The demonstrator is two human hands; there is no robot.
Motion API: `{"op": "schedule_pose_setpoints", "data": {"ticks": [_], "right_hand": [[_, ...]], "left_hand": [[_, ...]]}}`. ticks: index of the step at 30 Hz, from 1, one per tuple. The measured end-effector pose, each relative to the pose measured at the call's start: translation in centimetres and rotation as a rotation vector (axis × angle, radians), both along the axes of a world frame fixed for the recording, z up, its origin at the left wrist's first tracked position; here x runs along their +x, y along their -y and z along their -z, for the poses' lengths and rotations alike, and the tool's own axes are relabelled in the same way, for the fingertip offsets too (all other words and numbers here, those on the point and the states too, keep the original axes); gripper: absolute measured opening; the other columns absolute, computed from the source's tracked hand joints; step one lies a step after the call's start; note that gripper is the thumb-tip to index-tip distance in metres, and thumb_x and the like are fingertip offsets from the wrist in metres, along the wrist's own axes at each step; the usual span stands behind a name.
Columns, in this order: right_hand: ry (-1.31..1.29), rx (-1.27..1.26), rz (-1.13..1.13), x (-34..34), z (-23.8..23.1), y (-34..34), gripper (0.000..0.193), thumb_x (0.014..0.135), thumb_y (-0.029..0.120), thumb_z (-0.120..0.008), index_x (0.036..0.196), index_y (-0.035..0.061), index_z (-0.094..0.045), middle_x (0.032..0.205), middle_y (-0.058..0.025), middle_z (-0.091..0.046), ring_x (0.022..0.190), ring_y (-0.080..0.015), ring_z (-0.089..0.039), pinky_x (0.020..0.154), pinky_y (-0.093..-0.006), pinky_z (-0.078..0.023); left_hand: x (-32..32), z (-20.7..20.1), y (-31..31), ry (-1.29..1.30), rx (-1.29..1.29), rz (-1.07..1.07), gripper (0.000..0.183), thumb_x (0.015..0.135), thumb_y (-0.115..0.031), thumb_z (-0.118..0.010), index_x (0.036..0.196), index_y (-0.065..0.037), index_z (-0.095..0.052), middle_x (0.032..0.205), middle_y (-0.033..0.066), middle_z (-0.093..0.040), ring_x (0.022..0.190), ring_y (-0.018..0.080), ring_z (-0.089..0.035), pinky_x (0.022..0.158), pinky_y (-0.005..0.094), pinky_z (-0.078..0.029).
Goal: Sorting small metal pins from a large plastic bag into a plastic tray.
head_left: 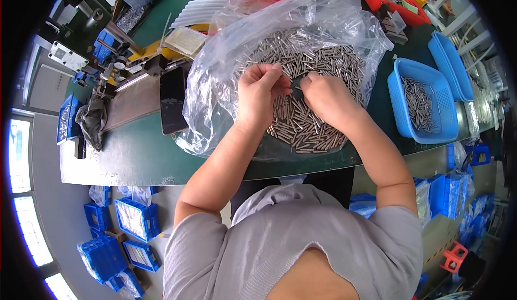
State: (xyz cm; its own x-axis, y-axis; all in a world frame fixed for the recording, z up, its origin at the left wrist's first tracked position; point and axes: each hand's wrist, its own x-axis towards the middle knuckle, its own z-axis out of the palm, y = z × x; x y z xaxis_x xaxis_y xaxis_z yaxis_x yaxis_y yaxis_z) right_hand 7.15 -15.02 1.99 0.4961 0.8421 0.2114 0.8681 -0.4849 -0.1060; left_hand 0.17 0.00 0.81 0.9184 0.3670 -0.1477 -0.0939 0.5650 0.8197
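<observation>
Grey shirt fabric fills the near side. Beyond it, the left hand has thumb and fingers drawn together, and the right hand is curled with fingers bent; I cannot tell whether either grips anything. Small metal pins lie heaped beneath and around both hands, on a clear plastic bag over the green table. Far right, a pale green slip sits at a red tray, any writing too small to read.
</observation>
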Motion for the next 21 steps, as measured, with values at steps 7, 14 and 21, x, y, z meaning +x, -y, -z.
{"op": "schedule_pose_setpoints", "data": {"ticks": [7, 14, 21], "right_hand": [[-0.756, 0.357, -0.018, 2.0, -2.0, 1.0, 0.010, 0.079, 0.008, -0.063, 0.081, -0.0008, -0.059, 0.066, -0.0021, -0.058, 0.062, -0.0053, -0.050, 0.059, -0.0230, -0.043], [-0.987, 0.304, -0.075, 2.8, -1.7, 1.2, 0.009, 0.081, 0.007, -0.060, 0.084, -0.0014, -0.059, 0.071, -0.0003, -0.058, 0.066, -0.0057, -0.053, 0.062, -0.0223, -0.044], [-1.030, 0.251, -0.128, 2.9, -2.0, 1.4, 0.012, 0.081, 0.011, -0.060, 0.084, -0.0004, -0.059, 0.071, 0.0010, -0.057, 0.066, -0.0057, -0.052, 0.061, -0.0215, -0.043]], "left_hand": [[-0.1, -0.1, 0.0, -0.070, -0.029, 0.122, 0.010, 0.088, -0.012, -0.055, 0.087, -0.003, -0.054, 0.074, 0.0082, -0.060, 0.064, 0.0160, -0.058, 0.060, 0.0269, -0.049], [0.0, -0.3, 0.2, -0.034, -0.019, 0.235, 0.009, 0.089, -0.011, -0.052, 0.087, -0.002, -0.053, 0.073, 0.0074, -0.058, 0.065, 0.0155, -0.057, 0.060, 0.0272, -0.048], [-0.2, -0.3, 0.4, -0.030, 0.114, 0.240, 0.008, 0.089, -0.009, -0.052, 0.087, -0.001, -0.053, 0.074, 0.0075, -0.058, 0.066, 0.0151, -0.058, 0.060, 0.0262, -0.048]]}}
